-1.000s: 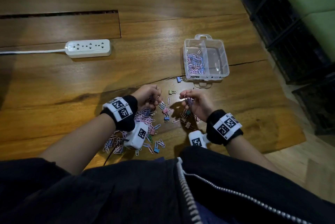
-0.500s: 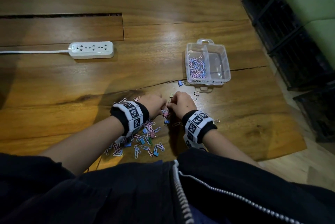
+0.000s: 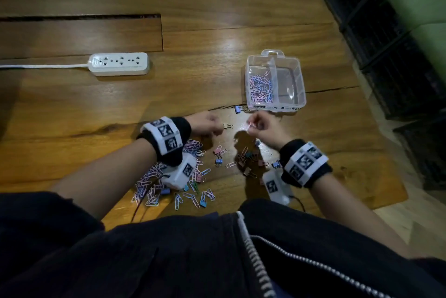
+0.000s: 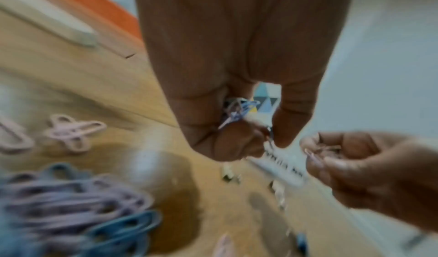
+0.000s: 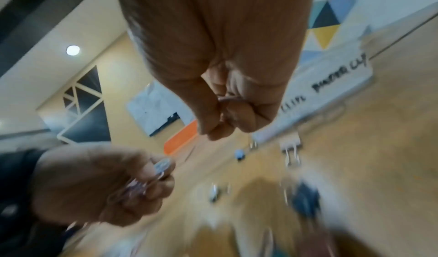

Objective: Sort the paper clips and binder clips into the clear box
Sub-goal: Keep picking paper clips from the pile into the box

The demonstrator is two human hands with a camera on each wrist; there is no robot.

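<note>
The clear box [image 3: 301, 102] stands on the wooden table, its left compartment holding several pink and blue paper clips [image 3: 260, 88], its right one showing nothing. My left hand [image 3: 207, 125] is curled round a small bunch of paper clips [image 4: 237, 111], just short of the box. My right hand [image 3: 259, 126] pinches pink paper clips [image 5: 228, 99] near the box's front wall. Between the hands a beige binder clip [image 3: 227, 125] lies on the table. A loose pile of paper clips [image 3: 154, 184] and several binder clips [image 3: 248, 160] sits under my wrists.
A white power strip [image 3: 118, 64] with its cable lies at the left. A blue binder clip [image 3: 237, 109] rests by the box's front left corner. The table's right edge [image 3: 376, 114] drops off beside dark crates [image 3: 395, 56]. A recessed panel slot [image 3: 82, 17] runs along the back left.
Both hands have lifted off the clip pile and moved forward toward the box, each carrying paper clips. They have also drawn a little apart.
</note>
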